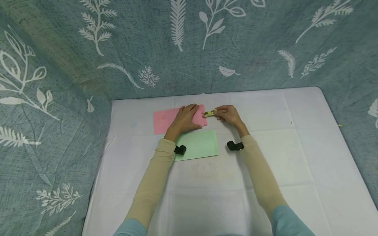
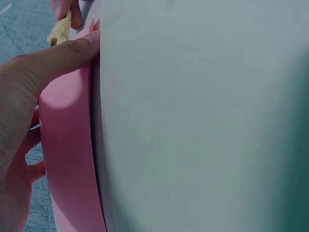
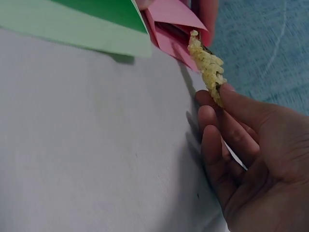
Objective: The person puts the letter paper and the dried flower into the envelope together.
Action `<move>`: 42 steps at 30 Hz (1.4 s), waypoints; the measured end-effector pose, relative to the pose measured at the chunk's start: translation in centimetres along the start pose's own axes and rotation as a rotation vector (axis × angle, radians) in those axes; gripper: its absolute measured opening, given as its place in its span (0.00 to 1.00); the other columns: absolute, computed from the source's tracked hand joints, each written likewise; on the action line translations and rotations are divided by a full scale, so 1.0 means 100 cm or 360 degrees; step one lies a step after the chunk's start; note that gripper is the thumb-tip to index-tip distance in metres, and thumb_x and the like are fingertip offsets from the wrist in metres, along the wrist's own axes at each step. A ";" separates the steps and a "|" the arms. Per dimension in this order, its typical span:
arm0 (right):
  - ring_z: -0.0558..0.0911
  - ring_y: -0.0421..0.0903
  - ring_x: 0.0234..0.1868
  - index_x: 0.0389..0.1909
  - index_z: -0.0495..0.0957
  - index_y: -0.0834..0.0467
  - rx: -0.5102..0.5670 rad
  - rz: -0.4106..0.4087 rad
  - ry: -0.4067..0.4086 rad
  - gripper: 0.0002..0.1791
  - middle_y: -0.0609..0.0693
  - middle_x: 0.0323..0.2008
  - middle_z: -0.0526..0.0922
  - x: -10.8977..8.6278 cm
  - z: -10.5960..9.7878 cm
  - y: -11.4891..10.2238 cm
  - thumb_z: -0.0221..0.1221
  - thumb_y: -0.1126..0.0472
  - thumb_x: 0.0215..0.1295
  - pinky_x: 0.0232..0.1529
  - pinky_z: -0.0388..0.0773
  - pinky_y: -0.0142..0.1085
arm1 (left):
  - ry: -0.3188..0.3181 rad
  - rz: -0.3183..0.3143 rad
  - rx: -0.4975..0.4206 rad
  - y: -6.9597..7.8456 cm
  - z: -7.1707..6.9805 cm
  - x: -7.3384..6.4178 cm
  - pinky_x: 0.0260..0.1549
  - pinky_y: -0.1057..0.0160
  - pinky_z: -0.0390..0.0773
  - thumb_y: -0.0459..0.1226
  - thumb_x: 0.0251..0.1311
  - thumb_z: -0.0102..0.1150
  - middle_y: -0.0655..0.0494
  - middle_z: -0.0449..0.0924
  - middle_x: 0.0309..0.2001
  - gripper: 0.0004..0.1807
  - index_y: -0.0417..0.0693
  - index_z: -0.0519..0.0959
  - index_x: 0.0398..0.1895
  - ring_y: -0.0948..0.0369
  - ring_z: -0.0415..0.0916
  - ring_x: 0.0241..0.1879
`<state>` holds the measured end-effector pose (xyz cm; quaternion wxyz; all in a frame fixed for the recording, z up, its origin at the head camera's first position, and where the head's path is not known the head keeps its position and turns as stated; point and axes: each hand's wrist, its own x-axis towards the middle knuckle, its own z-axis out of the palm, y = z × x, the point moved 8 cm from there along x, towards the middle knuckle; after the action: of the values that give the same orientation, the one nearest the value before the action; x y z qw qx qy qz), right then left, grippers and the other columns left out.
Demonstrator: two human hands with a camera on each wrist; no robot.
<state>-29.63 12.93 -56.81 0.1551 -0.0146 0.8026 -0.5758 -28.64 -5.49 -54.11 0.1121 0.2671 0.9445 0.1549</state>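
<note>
A pink paper envelope [image 1: 163, 122] lies toward the back of the table, its open mouth facing right. My left hand [image 1: 186, 118] grips it across its width, thumb on the near edge and fingers along the far edge. In the right wrist view the mouth of the pink envelope [image 3: 175, 13] gapes. Between thumb and fingertips, my right hand [image 1: 229, 114] pinches one end of a short, knobbly yellow strip [image 3: 208, 65] with dark bits. The strip's other end is at the envelope's mouth; whether it is inside I cannot tell.
Just in front of the pink one lies a light green envelope [image 1: 200, 146], partly under the left wrist. A white cloth covers the table [image 1: 274, 164]. Blue-green leaf-print fabric [image 1: 195, 72] hangs behind and at the sides.
</note>
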 end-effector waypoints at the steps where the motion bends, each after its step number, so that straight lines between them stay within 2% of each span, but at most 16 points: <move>1: 0.80 0.36 0.23 0.55 0.78 0.70 -0.0004 -0.0001 -0.0004 0.19 0.60 0.32 0.86 0.000 0.002 -0.001 0.61 0.61 0.68 0.25 0.79 0.27 | -0.0003 -0.0003 0.0000 0.000 0.000 0.000 0.71 0.46 0.49 0.57 0.50 0.71 0.46 0.58 0.73 0.54 0.44 0.57 0.75 0.53 0.53 0.73; 12: 0.80 0.37 0.22 0.53 0.79 0.69 0.0004 -0.0012 -0.0051 0.17 0.58 0.28 0.86 0.008 0.025 -0.010 0.60 0.62 0.68 0.24 0.77 0.27 | -0.0004 0.0004 0.0014 0.001 0.000 0.001 0.71 0.46 0.50 0.57 0.50 0.71 0.46 0.58 0.73 0.54 0.44 0.57 0.75 0.53 0.54 0.73; 22: 0.80 0.35 0.22 0.52 0.80 0.69 0.0015 -0.0018 -0.0079 0.18 0.60 0.32 0.87 0.013 0.041 -0.013 0.62 0.60 0.67 0.23 0.77 0.26 | 0.0017 0.0023 0.0029 0.003 -0.001 0.000 0.71 0.45 0.51 0.57 0.49 0.72 0.46 0.60 0.72 0.54 0.43 0.58 0.75 0.53 0.55 0.72; 31: 0.81 0.38 0.21 0.50 0.81 0.69 0.0116 -0.0055 -0.0037 0.16 0.61 0.30 0.86 0.010 0.038 -0.013 0.60 0.61 0.69 0.22 0.78 0.28 | 0.0010 0.0013 0.0035 0.001 -0.001 -0.001 0.71 0.46 0.51 0.57 0.50 0.72 0.46 0.60 0.72 0.53 0.44 0.59 0.75 0.53 0.55 0.72; 42: 0.80 0.37 0.22 0.47 0.83 0.68 0.0099 -0.0039 0.0018 0.14 0.59 0.31 0.87 0.011 0.043 -0.013 0.62 0.62 0.67 0.22 0.77 0.27 | 0.0009 0.0014 0.0051 0.001 0.000 -0.003 0.71 0.46 0.50 0.56 0.50 0.71 0.46 0.59 0.73 0.54 0.43 0.58 0.75 0.53 0.54 0.73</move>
<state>-29.72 8.30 -57.14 0.1439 -0.0161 0.7849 -0.6024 -28.37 -5.53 -54.03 0.1044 0.2725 0.9460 0.1412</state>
